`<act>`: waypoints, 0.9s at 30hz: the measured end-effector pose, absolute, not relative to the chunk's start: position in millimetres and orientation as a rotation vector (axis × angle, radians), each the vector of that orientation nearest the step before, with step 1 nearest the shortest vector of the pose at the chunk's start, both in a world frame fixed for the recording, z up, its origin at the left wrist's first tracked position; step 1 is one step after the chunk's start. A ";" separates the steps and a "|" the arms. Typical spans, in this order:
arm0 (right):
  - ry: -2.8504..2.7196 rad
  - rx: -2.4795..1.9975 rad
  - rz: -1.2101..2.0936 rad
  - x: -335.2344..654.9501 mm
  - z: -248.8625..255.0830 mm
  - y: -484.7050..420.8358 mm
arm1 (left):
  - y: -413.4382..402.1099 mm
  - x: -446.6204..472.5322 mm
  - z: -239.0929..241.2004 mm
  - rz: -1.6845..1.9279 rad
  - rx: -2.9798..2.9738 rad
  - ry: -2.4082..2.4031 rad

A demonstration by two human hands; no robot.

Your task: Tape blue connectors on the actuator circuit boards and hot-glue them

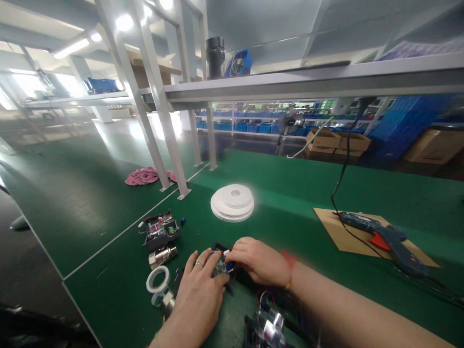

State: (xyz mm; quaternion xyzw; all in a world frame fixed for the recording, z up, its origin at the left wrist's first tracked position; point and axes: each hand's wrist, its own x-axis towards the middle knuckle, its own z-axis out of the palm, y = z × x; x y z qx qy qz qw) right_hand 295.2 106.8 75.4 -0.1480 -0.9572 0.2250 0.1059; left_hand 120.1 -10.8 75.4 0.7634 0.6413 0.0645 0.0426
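In front of me on the green table lies a small black housing with electronic parts inside [219, 268], partly covered by my fingers. My left hand [199, 295], a ring on one finger, grips it with fingers on the far side and thumb on the near side. The closed fingertips of my right hand [259, 261] are at its right side, beside a blue part and a small white connector; what they pinch is hidden. Close below my right wrist is another open unit with wires and shiny metal [270, 326], blurred. A similar black unit [161, 229] stands farther left.
Left of my hands are a metal valve fitting [162, 256] and a white ring [157, 279]. White stacked discs [232, 203] sit ahead. A glue gun [384, 237] rests on cardboard [348, 241] at right, its cord trailing. Shelf posts [159, 96] and a pink cloth [143, 176] stand left.
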 end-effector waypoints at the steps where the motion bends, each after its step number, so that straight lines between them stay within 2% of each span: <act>1: -2.845 -0.401 0.624 295.0 74.0 106.7 | -9.2 120.1 72.0 0.174 2.379 1.959; 7: -2.866 -0.360 0.571 300.5 63.2 106.3 | -4.8 116.8 56.3 0.150 2.614 1.915; 17: -2.820 -0.335 0.684 299.8 63.9 110.5 | -13.7 115.3 51.6 0.647 2.499 2.002; 27: -2.721 -0.409 0.876 301.7 60.6 112.2 | -10.1 114.7 48.0 0.863 2.762 2.145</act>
